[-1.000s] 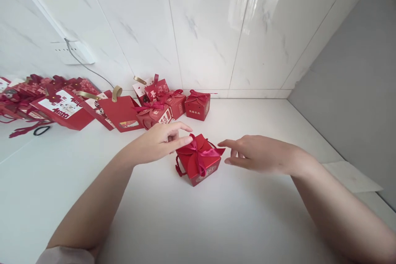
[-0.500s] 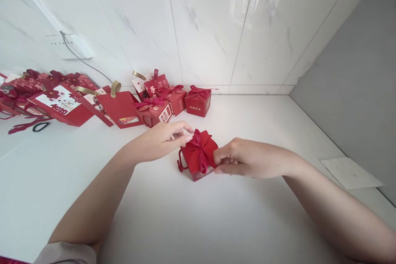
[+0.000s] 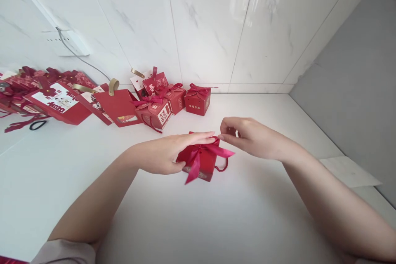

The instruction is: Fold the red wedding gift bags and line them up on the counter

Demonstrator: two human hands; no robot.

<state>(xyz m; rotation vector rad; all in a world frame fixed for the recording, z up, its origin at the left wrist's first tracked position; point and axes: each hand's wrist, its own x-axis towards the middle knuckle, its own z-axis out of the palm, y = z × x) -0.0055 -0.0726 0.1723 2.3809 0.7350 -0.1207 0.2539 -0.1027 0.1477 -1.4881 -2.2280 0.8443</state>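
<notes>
A small red gift box (image 3: 206, 165) stands on the white table, with a shiny crimson ribbon (image 3: 194, 166) tied on top, its two tails hanging toward me. A twisted red cord loops out at the box's right side. My left hand (image 3: 168, 152) lies over the box's left and top, fingers stretched along the far edge and thumb at the near left. Beside the box's far right corner is my right hand (image 3: 239, 135), thumb and forefinger pinched together at the bow's edge; what they hold is too small to tell.
Against the tiled wall stand several ribboned red boxes (image 3: 197, 101) and red gift bags (image 3: 117, 109). More red packages and a black loop (image 3: 37, 125) are at the far left. A white sheet (image 3: 351, 171) lies at the right, and a cable hangs from a socket.
The box has been turned, its cord now on the right and ribbon tails facing me. My left hand has spread over it. My right hand has moved up and away from its side.
</notes>
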